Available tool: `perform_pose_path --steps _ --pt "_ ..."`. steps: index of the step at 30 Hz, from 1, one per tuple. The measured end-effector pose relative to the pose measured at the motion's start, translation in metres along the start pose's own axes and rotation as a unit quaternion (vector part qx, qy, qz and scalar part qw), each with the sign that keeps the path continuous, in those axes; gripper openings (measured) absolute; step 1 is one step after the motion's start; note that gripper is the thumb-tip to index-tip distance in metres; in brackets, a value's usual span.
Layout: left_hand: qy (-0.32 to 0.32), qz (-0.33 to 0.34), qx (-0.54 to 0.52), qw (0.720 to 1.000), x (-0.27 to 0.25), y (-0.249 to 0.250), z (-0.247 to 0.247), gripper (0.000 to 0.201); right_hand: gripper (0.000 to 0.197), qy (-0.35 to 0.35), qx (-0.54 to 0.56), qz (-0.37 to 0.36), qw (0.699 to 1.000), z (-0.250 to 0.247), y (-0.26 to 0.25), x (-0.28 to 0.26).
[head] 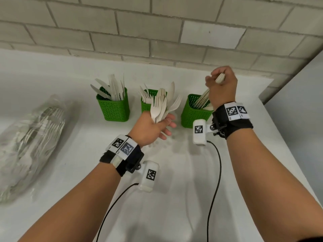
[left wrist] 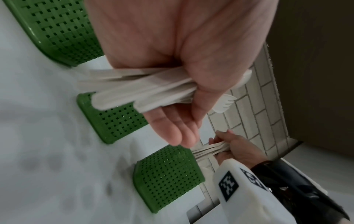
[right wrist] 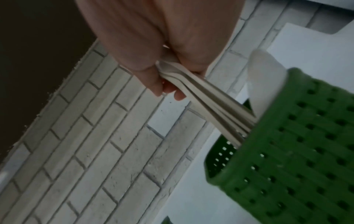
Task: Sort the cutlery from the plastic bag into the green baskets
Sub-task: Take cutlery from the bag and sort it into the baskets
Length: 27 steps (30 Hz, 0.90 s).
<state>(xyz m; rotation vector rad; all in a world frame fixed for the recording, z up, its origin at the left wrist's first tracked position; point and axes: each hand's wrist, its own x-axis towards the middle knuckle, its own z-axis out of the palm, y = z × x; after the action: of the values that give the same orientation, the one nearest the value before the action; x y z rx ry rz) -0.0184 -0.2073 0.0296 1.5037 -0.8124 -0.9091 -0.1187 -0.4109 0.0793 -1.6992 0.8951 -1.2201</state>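
Observation:
Three green baskets stand in a row: the left basket (head: 113, 109) holds knives, the middle basket (head: 146, 105) forks, the right basket (head: 194, 112) a few pale pieces. My left hand (head: 153, 126) grips a mixed bunch of pale cutlery (head: 162, 105), forks among them, in front of the middle basket; the handles (left wrist: 134, 91) stick out of the fist. My right hand (head: 222, 84) holds a stack of pale cutlery (right wrist: 206, 103) above the right basket (right wrist: 298, 144), its lower ends inside the rim. A clear plastic bag (head: 31, 137) of cutlery lies at the left.
A white counter (head: 157, 198) carries everything, backed by a pale brick wall (head: 157, 32). The counter's edge runs down the right side past the right basket. Black cables (head: 215, 172) trail from both wrist cameras toward me.

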Motion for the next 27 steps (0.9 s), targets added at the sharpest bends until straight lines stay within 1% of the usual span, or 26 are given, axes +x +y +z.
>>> perform_pose_path --steps 3,6,7,9,11,12,13,14,15,16,17,18,19,20,22,25,27 --pt "0.0 -0.003 -0.005 1.0 -0.002 -0.003 -0.001 0.014 0.033 -0.054 -0.02 0.015 0.998 -0.001 0.007 -0.001" --pt "0.0 -0.005 -0.014 1.0 -0.004 -0.005 -0.001 0.013 0.038 -0.139 -0.076 0.015 0.987 -0.008 0.006 -0.002" --pt "-0.002 -0.005 -0.018 1.0 -0.005 -0.004 -0.001 0.013 0.038 -0.156 -0.098 0.021 0.983 -0.012 0.005 -0.003" --pt "-0.004 -0.007 -0.022 1.0 -0.006 -0.003 -0.001 0.012 0.037 -0.156 -0.126 0.02 0.979 -0.016 0.0 -0.008" --pt "-0.005 -0.009 -0.023 1.0 -0.006 -0.002 0.0 0.012 0.031 -0.133 -0.12 -0.011 0.984 -0.013 -0.014 -0.02" --pt "-0.004 -0.009 -0.022 1.0 -0.006 -0.002 0.001 0.011 0.025 -0.14 -0.108 -0.026 0.984 -0.01 -0.023 -0.027" --pt "-0.004 -0.008 -0.021 1.0 -0.006 -0.001 0.002 0.011 0.019 -0.17 -0.089 -0.025 0.981 -0.006 -0.032 -0.036" --pt "-0.003 -0.008 -0.022 1.0 -0.006 0.0 0.003 0.01 0.012 -0.224 -0.076 -0.007 0.972 -0.002 -0.04 -0.045" --pt "-0.002 -0.008 -0.024 1.0 -0.006 0.0 0.004 0.01 0.009 -0.289 -0.084 0.012 0.954 0.001 -0.046 -0.052" --pt "-0.003 -0.008 -0.03 1.0 -0.006 0.001 0.005 0.011 0.011 -0.351 -0.109 0.018 0.93 0.003 -0.049 -0.059" --pt "-0.006 -0.007 -0.037 0.999 -0.007 0.002 0.005 0.013 0.015 -0.396 -0.13 0.015 0.909 0.005 -0.049 -0.064" --pt "-0.008 -0.005 -0.043 0.999 -0.007 0.002 0.005 0.015 0.016 -0.417 -0.132 0.01 0.899 0.008 -0.046 -0.068" --pt "-0.01 -0.003 -0.046 0.999 -0.007 0.003 0.004 0.016 0.016 -0.415 -0.116 0.008 0.902 0.01 -0.042 -0.07" --pt "-0.01 0.0 -0.047 0.999 -0.008 0.003 0.003 0.016 0.015 -0.401 -0.089 0.015 0.911 0.012 -0.038 -0.071" --pt "-0.011 0.001 -0.057 0.998 -0.011 0.002 0.0 0.016 0.016 -0.374 -0.022 0.054 0.926 0.014 -0.031 -0.072" --pt "-0.012 -0.016 -0.101 0.995 -0.016 0.0 -0.003 0.022 0.023 -0.341 0.078 0.103 0.931 0.013 -0.023 -0.072" --pt "-0.001 -0.026 -0.118 0.993 -0.018 -0.001 -0.006 0.02 0.024 -0.29 0.119 0.106 0.944 0.014 -0.019 -0.072"
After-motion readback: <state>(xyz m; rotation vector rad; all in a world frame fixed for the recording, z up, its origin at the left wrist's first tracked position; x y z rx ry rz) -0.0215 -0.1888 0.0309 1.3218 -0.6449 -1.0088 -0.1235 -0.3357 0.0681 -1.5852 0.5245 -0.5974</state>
